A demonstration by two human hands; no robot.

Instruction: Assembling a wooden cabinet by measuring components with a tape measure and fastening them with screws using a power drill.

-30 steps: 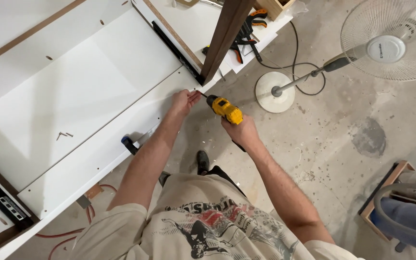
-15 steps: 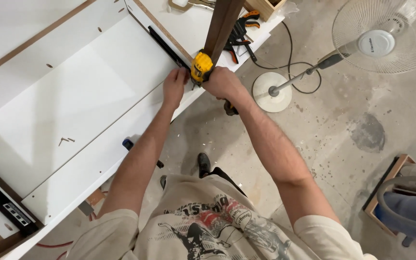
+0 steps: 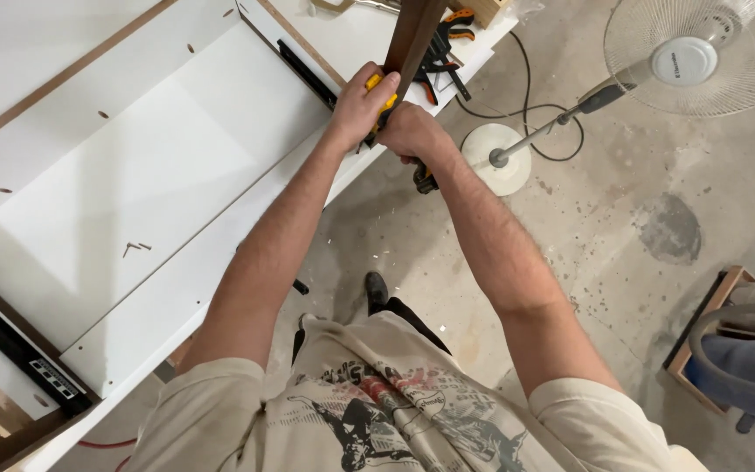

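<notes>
A yellow and black cordless drill (image 3: 384,103) is pressed against the far end of a white cabinet box (image 3: 133,166) lying open on its side. My right hand (image 3: 412,133) grips the drill's handle; its black battery base (image 3: 425,179) pokes out below my wrist. My left hand (image 3: 362,103) is wrapped over the top of the drill body. A dark brown upright board (image 3: 414,35) rises just behind the drill. Most of the drill is hidden under my hands.
A black drawer slide (image 3: 308,74) lies inside the box near the drill, another (image 3: 19,350) at the near left. Loose screws (image 3: 135,248) rest on the panel. Orange and black clamps (image 3: 443,44), a standing fan (image 3: 701,52) with its round base (image 3: 500,157) and cable occupy the concrete floor.
Both hands carried the drill up and away to the box's far end. My left hand moved from the panel edge onto the drill body.
</notes>
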